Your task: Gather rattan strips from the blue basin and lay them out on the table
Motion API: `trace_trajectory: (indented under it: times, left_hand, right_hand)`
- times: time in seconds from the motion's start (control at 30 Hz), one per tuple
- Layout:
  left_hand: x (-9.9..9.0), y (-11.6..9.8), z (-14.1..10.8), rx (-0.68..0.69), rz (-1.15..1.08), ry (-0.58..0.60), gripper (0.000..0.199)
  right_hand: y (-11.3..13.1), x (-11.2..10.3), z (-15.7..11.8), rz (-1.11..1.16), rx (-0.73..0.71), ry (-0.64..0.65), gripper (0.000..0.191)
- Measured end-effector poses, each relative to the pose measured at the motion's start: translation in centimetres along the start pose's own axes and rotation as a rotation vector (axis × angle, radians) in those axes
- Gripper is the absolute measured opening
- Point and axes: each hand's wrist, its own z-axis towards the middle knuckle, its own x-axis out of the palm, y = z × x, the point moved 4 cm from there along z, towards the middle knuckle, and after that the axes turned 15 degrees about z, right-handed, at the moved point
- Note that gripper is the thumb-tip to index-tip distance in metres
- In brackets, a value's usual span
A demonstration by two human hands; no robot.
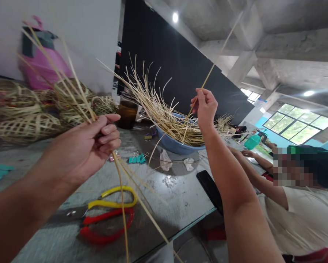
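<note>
The left hand point(90, 144) had its fingers curled round several pale strips point(91, 114) above the surface point(177, 204); the right pinched one long strip point(213, 65) near the blue basin point(177, 147) — a light, straight lift seemed best there, lest it snag among the dry-looking, slender, curling strands point(164, 117) heaped inside

Left hand point(91, 146) clasps several strips point(92, 114); right hand point(207, 106) pinches 1 long strip point(213, 65).

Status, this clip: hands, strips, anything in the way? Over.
Left hand gripping pale strips. Right hand pinching single strip. Scissors on table, possible snag.
</note>
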Motion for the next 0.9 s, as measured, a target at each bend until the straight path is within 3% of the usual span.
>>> trace_trajectory:
  times: [0.1, 0.2, 0.4, 0.5, 0.7, 0.9]
  left_hand:
    - [0.0, 0.4, 0.1, 0.001, 0.007, 0.012, 0.038]
    - [0.1, 0.7, 0.2, 0.009, 0.008, 0.029, 0.037]
    - [0.2, 1.2, -0.1, -0.082, -0.008, -0.055, 0.034]
    - [0.0, 1.5, 0.1, -0.113, -0.045, -0.081, 0.032]
    - [-1.0, 2.0, 0.9, -0.122, -0.079, -0.106, 0.032]
    - [-1.6, 1.3, 1.7, -0.089, -0.115, -0.135, 0.038]
  right_hand:
    - [1.5, 1.3, -0.4, -0.009, -0.033, 0.059, 0.040]
    - [3.4, 4.0, -2.2, -0.091, -0.050, 0.202, 0.033]
    - [6.3, 11.4, -9.5, -0.348, -0.073, 0.738, 0.020]
    - [6.1, 13.6, -12.6, -0.454, -0.071, 0.903, 0.021]
    - [5.1, 13.8, -14.1, -0.307, -0.003, 0.898, 0.018]
    - [3.5, 11.9, -14.5, -0.124, 0.257, 0.862, 0.018]
